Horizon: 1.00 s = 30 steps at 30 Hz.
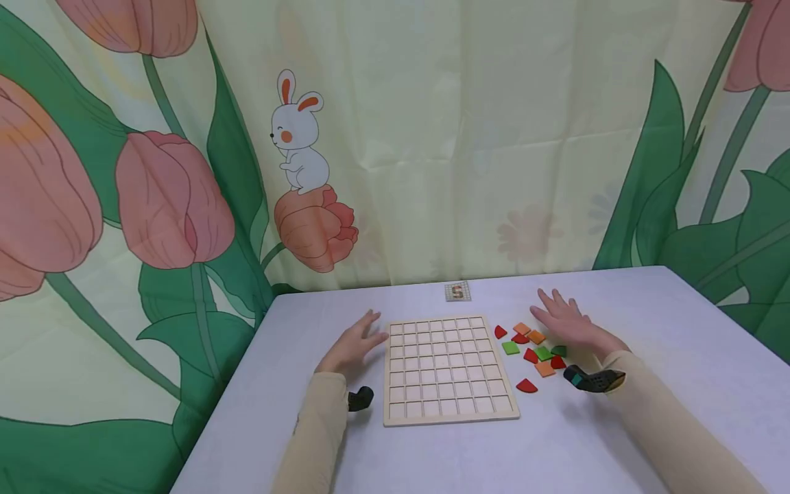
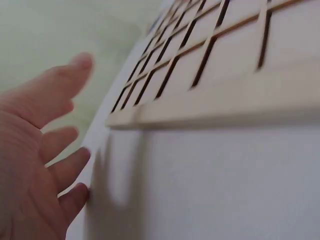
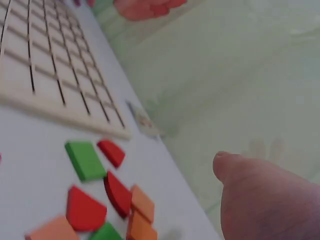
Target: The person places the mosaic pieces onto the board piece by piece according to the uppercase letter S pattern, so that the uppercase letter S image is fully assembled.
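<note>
A pale wooden board (image 1: pixel 450 417) divided into a grid of square cells lies on the table. My left hand (image 1: pixel 353 346) is beside its left edge, fingers extended and holding nothing; the left wrist view shows the hand (image 2: pixel 35 150) with fingers spread near the board's frame (image 2: pixel 210 107). On the other side, my right hand (image 1: pixel 570 324) hovers with straight fingers over the far side of a loose group of small pieces. Among them are red quarter-round pieces (image 1: pixel 527 386), green squares (image 1: pixel 510 348) and orange squares (image 1: pixel 545 369). In the right wrist view only part of that hand (image 3: pixel 270 200) shows.
A small card (image 1: pixel 457 291) with a grid and a picture lies at the table's back edge, behind the board. White cloth covers the table (image 1: pixel 450 460). Behind it hangs a curtain (image 1: pixel 481 151) printed with tulips and a rabbit. Both wrists wear black cameras (image 1: pixel 594 379).
</note>
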Available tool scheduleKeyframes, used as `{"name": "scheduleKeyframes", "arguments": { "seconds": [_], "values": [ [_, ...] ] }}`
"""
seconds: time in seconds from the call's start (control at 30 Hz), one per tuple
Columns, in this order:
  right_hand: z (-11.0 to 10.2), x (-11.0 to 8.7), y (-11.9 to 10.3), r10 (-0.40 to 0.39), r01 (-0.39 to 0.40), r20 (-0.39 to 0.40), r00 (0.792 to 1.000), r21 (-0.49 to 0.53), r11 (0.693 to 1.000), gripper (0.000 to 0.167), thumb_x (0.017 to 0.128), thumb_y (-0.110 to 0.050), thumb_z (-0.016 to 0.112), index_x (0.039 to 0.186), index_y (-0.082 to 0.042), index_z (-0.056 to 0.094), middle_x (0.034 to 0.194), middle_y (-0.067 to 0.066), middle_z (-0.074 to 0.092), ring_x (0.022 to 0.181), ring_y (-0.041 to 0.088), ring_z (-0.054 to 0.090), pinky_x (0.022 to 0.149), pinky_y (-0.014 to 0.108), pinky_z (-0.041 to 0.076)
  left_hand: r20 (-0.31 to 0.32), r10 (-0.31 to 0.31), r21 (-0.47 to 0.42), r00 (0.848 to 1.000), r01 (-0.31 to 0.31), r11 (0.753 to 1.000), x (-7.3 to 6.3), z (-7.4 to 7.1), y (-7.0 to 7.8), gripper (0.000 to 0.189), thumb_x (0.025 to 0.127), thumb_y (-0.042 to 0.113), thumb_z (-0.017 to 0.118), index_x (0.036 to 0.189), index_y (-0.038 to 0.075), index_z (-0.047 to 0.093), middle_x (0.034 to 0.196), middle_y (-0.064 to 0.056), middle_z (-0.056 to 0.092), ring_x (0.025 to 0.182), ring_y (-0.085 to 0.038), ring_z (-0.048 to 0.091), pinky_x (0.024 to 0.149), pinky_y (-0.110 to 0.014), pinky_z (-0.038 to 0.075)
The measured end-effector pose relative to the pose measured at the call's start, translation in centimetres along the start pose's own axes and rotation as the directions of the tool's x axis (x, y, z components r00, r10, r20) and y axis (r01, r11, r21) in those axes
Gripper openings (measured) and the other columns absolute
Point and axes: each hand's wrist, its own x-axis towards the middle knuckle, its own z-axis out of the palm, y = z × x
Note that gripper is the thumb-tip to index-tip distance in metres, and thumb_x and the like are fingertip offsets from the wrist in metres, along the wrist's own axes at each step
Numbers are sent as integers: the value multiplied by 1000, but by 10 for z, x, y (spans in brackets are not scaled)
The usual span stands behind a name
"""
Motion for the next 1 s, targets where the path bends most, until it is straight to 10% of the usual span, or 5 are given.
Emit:
{"name": "scheduleKeyframes", "arguments": {
  "seconds": [0.3, 0.6, 1.0],
  "values": [
    [3, -14, -48, -101, 98, 15, 995, 123, 987, 85, 100, -56, 35, 155, 0, 4, 155, 34, -11, 135, 62, -16, 99, 81, -7, 52, 120, -29, 991, -119, 992, -15, 20, -3, 59, 85, 19, 77, 138, 4, 55, 155, -6, 36, 146, -25, 25, 121, -47, 3],
    [-1, -20, -53, -114, 112, 13, 993, 102, 988, 84, 100, -55, 40, 155, -1, 7, 156, 33, -8, 137, 61, -14, 99, 82, -3, 98, 89, -26, 991, -87, 996, -24, 13, -3, 57, 84, 19, 78, 135, 3, 58, 155, -2, 37, 145, -28, 26, 118, -48, 22],
    [12, -1, -36, -83, 83, -29, 996, 1, 997, 57, 96, -26, 63, 141, 4, 45, 143, 31, 40, 129, 48, 38, 97, 61, 45, 104, 138, 30, 985, -142, 989, -21, 13, -3, 56, 83, 18, 79, 133, 1, 59, 150, -5, 44, 142, -28, 34, 116, -45, 28]
  ]
}}
